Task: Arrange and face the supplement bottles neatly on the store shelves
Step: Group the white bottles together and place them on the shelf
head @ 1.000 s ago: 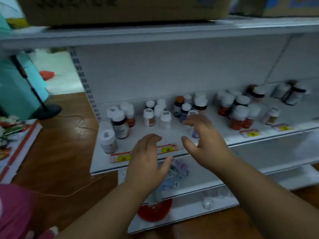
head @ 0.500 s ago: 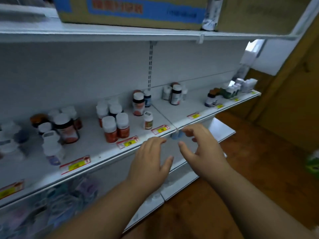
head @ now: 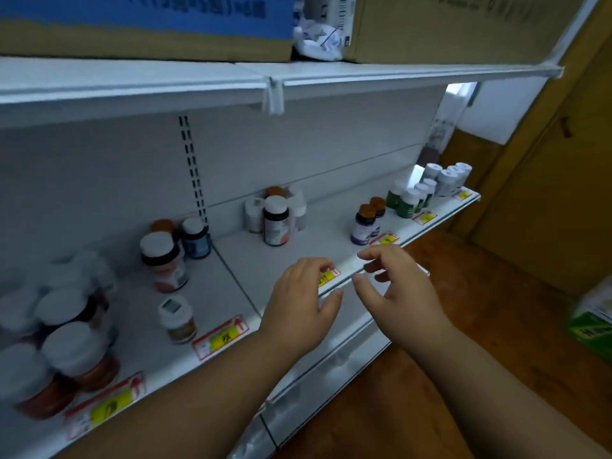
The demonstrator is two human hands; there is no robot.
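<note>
Supplement bottles stand in loose groups on the white middle shelf. Red-brown bottles with white caps crowd the left end. A small white-capped bottle stands alone near the front edge. A dark bottle leads a cluster at the back centre. Two purple bottles with orange caps and green and white bottles stand further right. My left hand hovers over the shelf's front edge, fingers apart, holding nothing. My right hand is beside it, fingers curled loosely and empty.
Yellow and red price tags line the shelf edge. Cardboard boxes sit on the top shelf. A lower shelf juts out under my hands. A wooden floor and a green pack lie to the right.
The view has swung right along the shelf, from the left-end bottles to the right section. Both hands moved with it, still empty; the small blue item near my right fingers is gone.
</note>
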